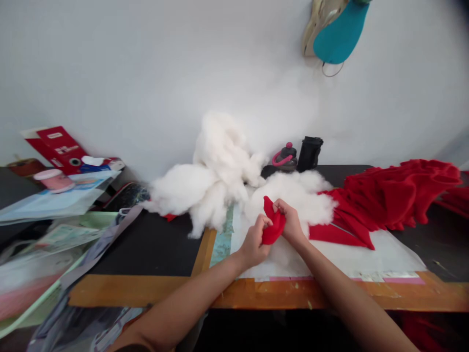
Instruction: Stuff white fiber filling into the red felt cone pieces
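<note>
Red fabric piece (274,227) half buried behind the fingers (261,227)!

Over on the left, papers (40,259) blur past reading, and up top, a teal-and-cream object (340,34) runs clean off the frame's edge.

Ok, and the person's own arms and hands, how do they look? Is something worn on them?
The left forearm and right forearm are bare, with no sleeves on them. The left hand and right hand show no gloves, watch or rings that I can see. A dark edge by the left arm may be a sleeve; I cannot tell.
</note>
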`<action>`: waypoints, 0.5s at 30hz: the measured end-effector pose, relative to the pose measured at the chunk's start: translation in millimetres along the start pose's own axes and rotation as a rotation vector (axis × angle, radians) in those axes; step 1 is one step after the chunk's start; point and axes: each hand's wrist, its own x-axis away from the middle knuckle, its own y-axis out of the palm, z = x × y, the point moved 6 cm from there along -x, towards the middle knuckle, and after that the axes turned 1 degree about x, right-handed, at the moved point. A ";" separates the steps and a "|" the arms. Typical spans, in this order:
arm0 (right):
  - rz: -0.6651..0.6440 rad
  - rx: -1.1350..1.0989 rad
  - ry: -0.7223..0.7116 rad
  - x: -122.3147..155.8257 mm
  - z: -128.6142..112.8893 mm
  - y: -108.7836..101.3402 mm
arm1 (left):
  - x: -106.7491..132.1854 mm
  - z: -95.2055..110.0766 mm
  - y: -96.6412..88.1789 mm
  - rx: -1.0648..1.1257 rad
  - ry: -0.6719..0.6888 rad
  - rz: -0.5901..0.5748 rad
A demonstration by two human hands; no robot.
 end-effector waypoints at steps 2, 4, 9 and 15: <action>0.048 0.087 -0.002 1.5 0.2 -1.5 | 1.1 3.5 5.7 -0.028 0.018 -0.078; 0.066 0.110 -0.063 2.0 -4.1 -1.7 | 0.6 5.1 5.6 -0.072 0.025 -0.075; 0.013 0.074 -0.098 2.2 -8.4 0.6 | -3.1 5.2 -11.7 -0.279 -0.038 0.180; -0.139 -0.054 -0.089 6.5 -12.0 7.8 | -7.7 8.7 -22.0 -0.443 -0.088 0.230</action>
